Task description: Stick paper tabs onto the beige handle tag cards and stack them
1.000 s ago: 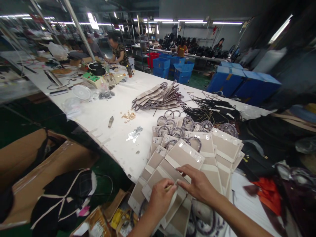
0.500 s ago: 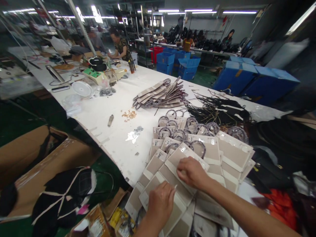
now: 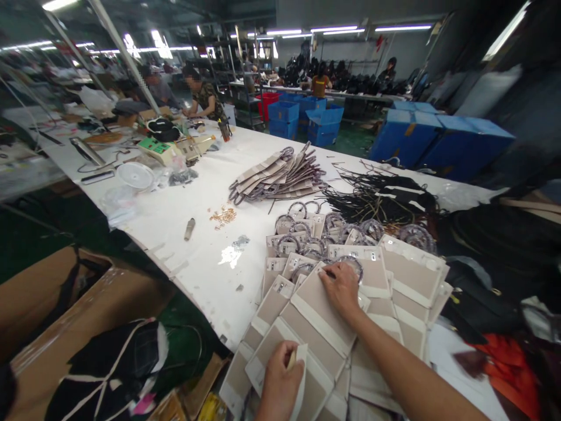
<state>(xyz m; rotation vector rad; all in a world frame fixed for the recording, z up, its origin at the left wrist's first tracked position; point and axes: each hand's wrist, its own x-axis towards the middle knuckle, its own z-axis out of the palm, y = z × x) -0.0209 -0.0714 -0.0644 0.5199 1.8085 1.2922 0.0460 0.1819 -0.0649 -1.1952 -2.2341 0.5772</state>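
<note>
Several beige bag panels point(image 3: 407, 275) with white bands and metal ring handles lie fanned out on the near end of a long white table point(image 3: 193, 193). My right hand point(image 3: 342, 287) presses flat on the far end of the top panel point(image 3: 313, 318), fingers stretched out beside a ring handle. My left hand point(image 3: 280, 383) is at the bottom edge, fingers pinched on a white strip point(image 3: 300, 374) at the near end of that panel.
A second heap of beige panels point(image 3: 276, 172) and a tangle of black straps point(image 3: 381, 199) lie farther along the table. Small brass fittings point(image 3: 222, 215) are scattered mid-table. Cardboard boxes point(image 3: 65, 327) stand on the floor at left. Blue crates point(image 3: 438, 140) and seated people are behind.
My right hand slid away from me along the top panel to its far end. My left hand dropped toward the bottom edge, and now pinches the white strip.
</note>
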